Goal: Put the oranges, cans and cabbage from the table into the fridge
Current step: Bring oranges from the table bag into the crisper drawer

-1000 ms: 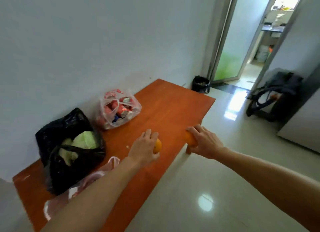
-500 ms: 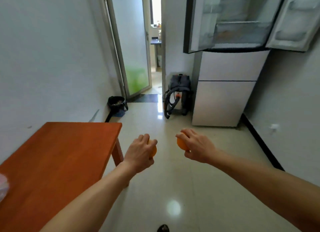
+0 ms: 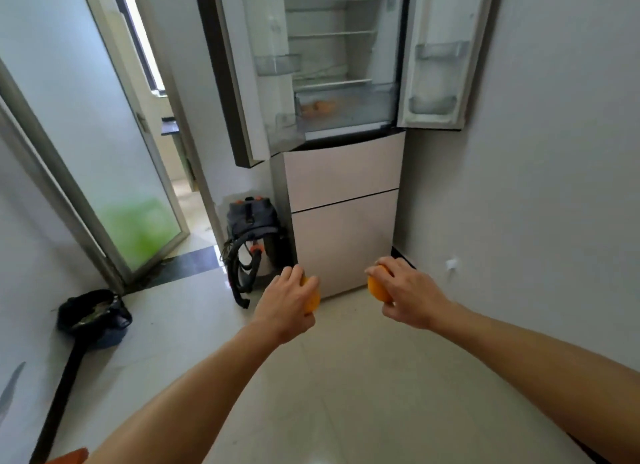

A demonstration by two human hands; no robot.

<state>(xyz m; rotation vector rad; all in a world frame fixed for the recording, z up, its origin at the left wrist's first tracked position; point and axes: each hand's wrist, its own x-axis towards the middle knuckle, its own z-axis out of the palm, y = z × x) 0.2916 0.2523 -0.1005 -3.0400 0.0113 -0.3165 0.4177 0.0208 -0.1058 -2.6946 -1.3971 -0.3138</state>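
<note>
- We carry one orange in each of our hands: the left hand (image 3: 287,301) wraps over the first orange (image 3: 312,299), and the right hand (image 3: 408,297) curls round the second orange (image 3: 375,289). Both fruits are mostly hidden behind the fingers.
- We judge the oranges light, firm and round, with a slightly dimpled peel that gives fair grip. They roll easily once set down, so a cupped hold round the widest part suits them, with no hard squeeze needed.
- The fridge (image 3: 343,193) stands ahead with both upper doors swung open. Its clear crisper drawer (image 3: 346,109) at the bottom of the upper compartment already seems to hold orange-coloured fruit, though it is too blurred for us to be sure.
- Both oranges hang low in front of the fridge's closed lower drawers, well below the open compartment, so we judge a lift is needed.
- Against a second ago, our hands have left the worktop (image 3: 69,456), where the bagged cans and cabbage lay; only its corner shows now at the lower left.
- Against half a second ago, the fridge looms closer and more central, and our grip on both oranges is unchanged.
</note>
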